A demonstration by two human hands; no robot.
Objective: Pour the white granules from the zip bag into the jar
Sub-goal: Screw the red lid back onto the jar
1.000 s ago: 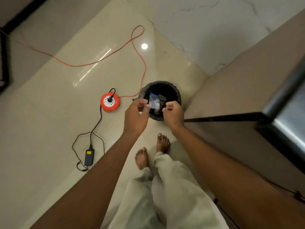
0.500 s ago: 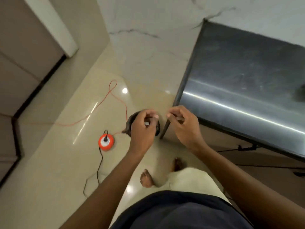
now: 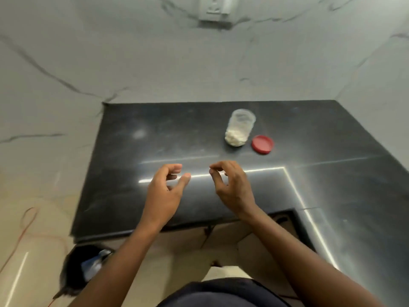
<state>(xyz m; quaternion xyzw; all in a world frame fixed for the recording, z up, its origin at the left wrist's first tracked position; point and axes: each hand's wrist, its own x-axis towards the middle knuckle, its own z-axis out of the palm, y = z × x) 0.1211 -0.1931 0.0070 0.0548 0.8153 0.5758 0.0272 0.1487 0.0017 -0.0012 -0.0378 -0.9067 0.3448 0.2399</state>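
Observation:
A clear jar [image 3: 240, 127] stands upright and uncapped on the black counter [image 3: 155, 134], with white granules filling its bottom third. Its red lid [image 3: 262, 144] lies flat just to its right. My left hand [image 3: 164, 191] and my right hand [image 3: 230, 187] hover over the counter's near part, well short of the jar, both empty with fingers loosely curled and apart. The zip bag [image 3: 94, 263] lies in the black bin [image 3: 75, 271] on the floor at lower left, looking bluish and crumpled.
Marble walls enclose the counter at the back and right, with a wall socket [image 3: 215, 7] above. An orange cable [image 3: 26, 227] runs over the cream floor at left. The counter wraps around to the right of my body.
The zip bag has left my hands and lies in the bin. My view has swung up from the floor to the counter, and both hands have come up over it, empty.

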